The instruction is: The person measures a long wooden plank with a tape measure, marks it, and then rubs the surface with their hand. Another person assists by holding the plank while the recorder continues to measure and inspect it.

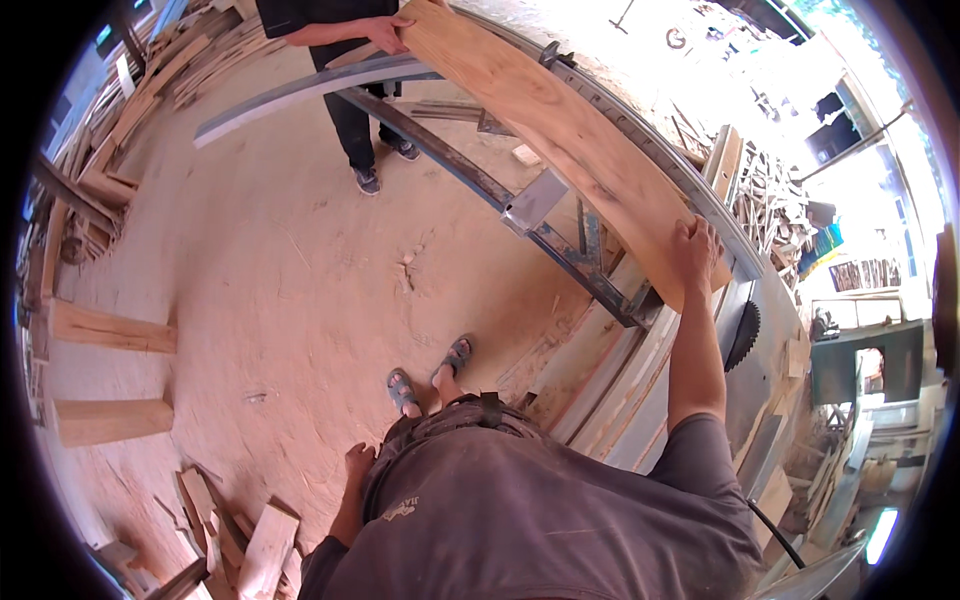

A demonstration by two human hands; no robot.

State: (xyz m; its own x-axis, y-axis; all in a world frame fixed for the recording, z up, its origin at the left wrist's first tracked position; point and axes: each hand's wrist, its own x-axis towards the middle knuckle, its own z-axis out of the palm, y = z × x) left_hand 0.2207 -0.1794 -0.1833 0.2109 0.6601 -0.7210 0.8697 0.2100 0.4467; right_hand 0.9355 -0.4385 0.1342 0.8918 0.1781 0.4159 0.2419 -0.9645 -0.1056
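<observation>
A long wooden board with visible grain lies along the saw table, slanting from the upper middle down to its near end at my right. My right hand is closed on the board near that end, arm stretched forward. Just beyond my right forearm, a dark toothed circular saw blade stands up from the metal table, apart from the board. My left hand hangs beside my hip, with loosely bent fingers and nothing visible in it. A co-worker's hand touches the board's far end.
The co-worker stands beyond a metal side frame with a small plate on it. Two thick wood pieces lie at left. Offcuts are heaped at lower left, and more scrap wood is piled beyond the saw.
</observation>
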